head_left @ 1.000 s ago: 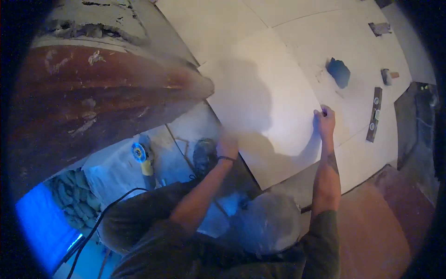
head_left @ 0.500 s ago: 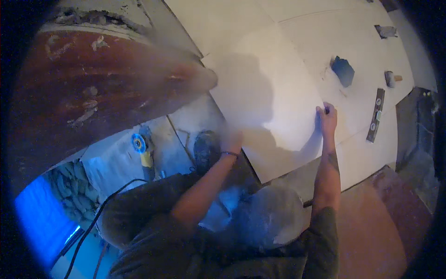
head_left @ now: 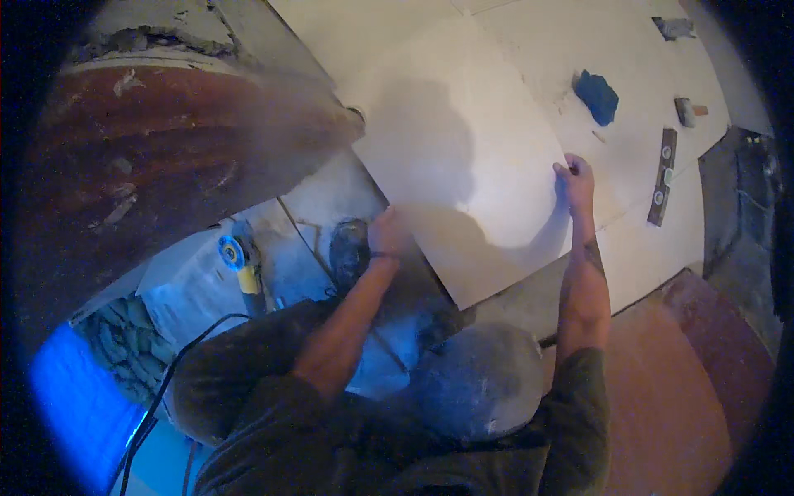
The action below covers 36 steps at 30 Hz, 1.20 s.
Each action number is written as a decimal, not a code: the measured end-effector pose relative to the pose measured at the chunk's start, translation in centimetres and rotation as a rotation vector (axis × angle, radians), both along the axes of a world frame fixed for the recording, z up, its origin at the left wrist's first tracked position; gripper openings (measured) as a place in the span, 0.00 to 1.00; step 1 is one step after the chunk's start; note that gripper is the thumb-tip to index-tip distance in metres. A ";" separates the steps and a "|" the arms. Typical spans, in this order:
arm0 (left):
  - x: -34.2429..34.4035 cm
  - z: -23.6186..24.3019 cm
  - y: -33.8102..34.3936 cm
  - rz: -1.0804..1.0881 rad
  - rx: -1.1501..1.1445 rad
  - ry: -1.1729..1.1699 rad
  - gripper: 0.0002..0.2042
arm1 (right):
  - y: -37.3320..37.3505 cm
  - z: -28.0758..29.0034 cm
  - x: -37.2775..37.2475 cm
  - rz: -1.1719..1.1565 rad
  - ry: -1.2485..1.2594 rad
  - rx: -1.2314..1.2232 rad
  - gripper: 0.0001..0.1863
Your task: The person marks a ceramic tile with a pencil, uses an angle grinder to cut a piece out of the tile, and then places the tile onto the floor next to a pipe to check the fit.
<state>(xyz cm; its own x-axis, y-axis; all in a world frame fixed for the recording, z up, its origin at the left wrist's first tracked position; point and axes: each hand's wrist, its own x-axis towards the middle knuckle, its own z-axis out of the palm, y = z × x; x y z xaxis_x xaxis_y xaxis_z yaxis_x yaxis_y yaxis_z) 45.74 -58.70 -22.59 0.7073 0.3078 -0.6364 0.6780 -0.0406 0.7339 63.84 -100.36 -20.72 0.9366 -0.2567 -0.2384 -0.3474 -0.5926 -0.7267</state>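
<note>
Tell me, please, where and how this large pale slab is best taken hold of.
Probably by opposite side edges of the slab, left hand from the left, right hand from the right: its broad, flat face shows nothing to grip.

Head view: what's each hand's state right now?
Left hand: at the left edge of the pale panel; grip unclear.
Right hand: closed on the panel's right edge.
</note>
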 end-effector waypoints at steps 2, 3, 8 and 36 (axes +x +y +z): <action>-1.5 -2.9 1.3 -0.061 0.079 -0.116 0.13 | 0.8 -0.2 0.5 0.018 0.021 0.019 0.27; -2.2 -4.2 1.7 -0.078 0.107 -0.159 0.13 | 1.2 0.1 0.5 0.030 0.006 0.027 0.27; -1.6 -2.8 -0.6 0.218 -0.153 -0.102 0.12 | 0.8 1.6 -0.2 -0.036 0.001 0.115 0.17; 0.1 0.0 1.6 0.380 -1.303 -0.048 0.18 | -3.6 2.4 3.2 0.201 -0.024 -0.388 0.14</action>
